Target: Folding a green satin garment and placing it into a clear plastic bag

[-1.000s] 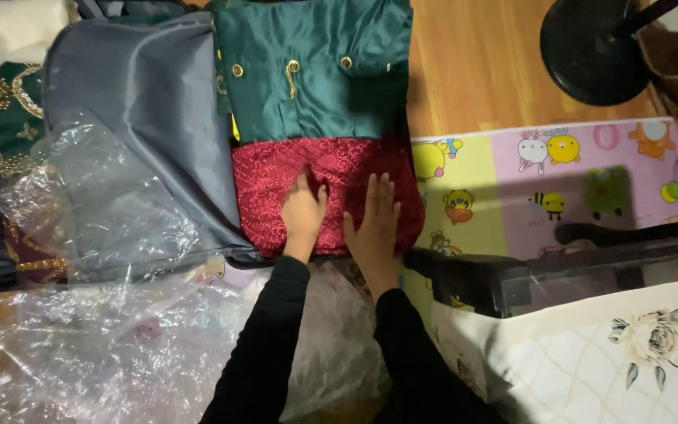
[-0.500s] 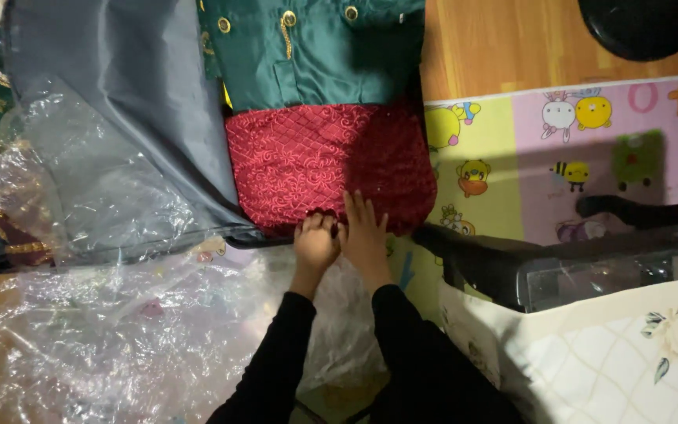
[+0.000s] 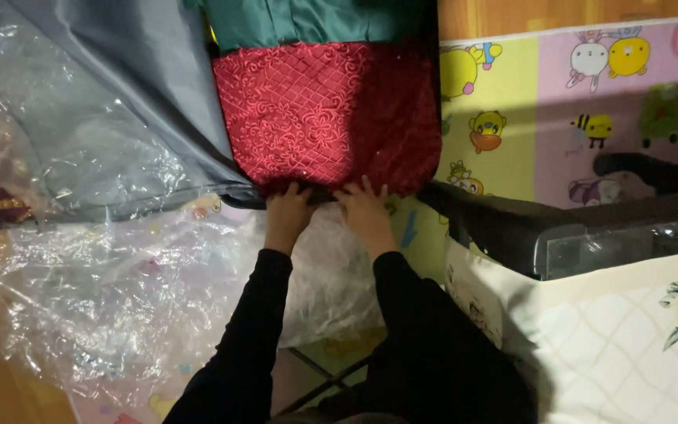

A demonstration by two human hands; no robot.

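A large sheet of crumpled clear plastic wrapping (image 3: 103,306) lies spread just below the near edge of the open dark suitcase (image 3: 158,196), glinting where it creases, and runs on under the sleeves toward a paler, whitish bunch of clear plastic bag (image 3: 327,290) right below the suitcase's near edge at the middle. A second piece of clear crinkled plastic film (image 3: 49,133) lies on the suitcase's grey inner flap, at its left part, loosely rumpled and see-through. No labels, signs or screens show.
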